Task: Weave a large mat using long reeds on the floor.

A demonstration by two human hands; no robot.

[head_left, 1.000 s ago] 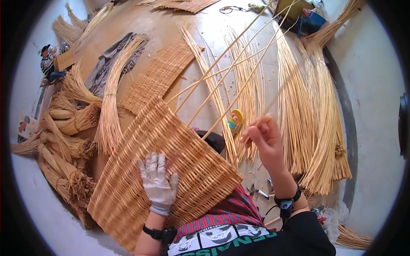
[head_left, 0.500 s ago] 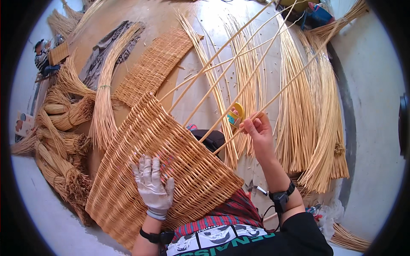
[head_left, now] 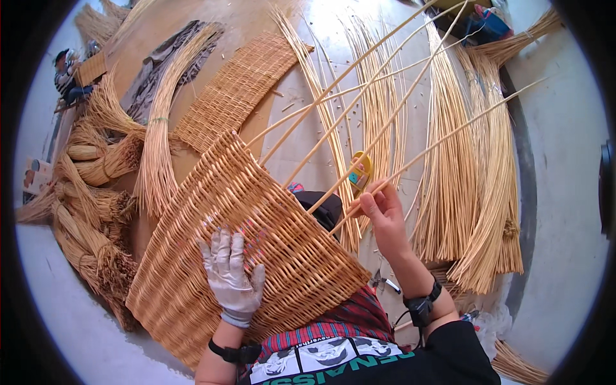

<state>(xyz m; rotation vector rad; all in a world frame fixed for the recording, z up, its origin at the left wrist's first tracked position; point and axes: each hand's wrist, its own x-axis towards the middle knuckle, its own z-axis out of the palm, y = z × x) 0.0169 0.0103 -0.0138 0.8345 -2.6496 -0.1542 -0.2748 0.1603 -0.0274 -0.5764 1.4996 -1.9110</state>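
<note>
A woven wicker panel [head_left: 308, 269] lies tilted across my lap, its rows running up toward the far left. From its upper right edge several long bare rods stick out toward the upper right. My left hand [head_left: 232, 273], in a pale work glove, rests flat on the weave with its fingers stretched out. Bare, my right hand [head_left: 383, 215] pinches the rightmost rod [head_left: 443, 143] between thumb and fingers, a little out from the panel's edge. The tip of that rod reaches far to the right.
A finished-looking woven panel [head_left: 240, 86] lies on the floor ahead. Long loose rods [head_left: 449, 167] spread at the right, and tied bundles [head_left: 96, 256] are heaped at the left. Pruning shears [head_left: 386, 281] lie by my right forearm. Another person [head_left: 67, 77] sits at the far left.
The rightmost rod has swung lower and farther right, its tip clear of the far bundle. My right hand has dropped slightly with it. My left hand stays on the panel.
</note>
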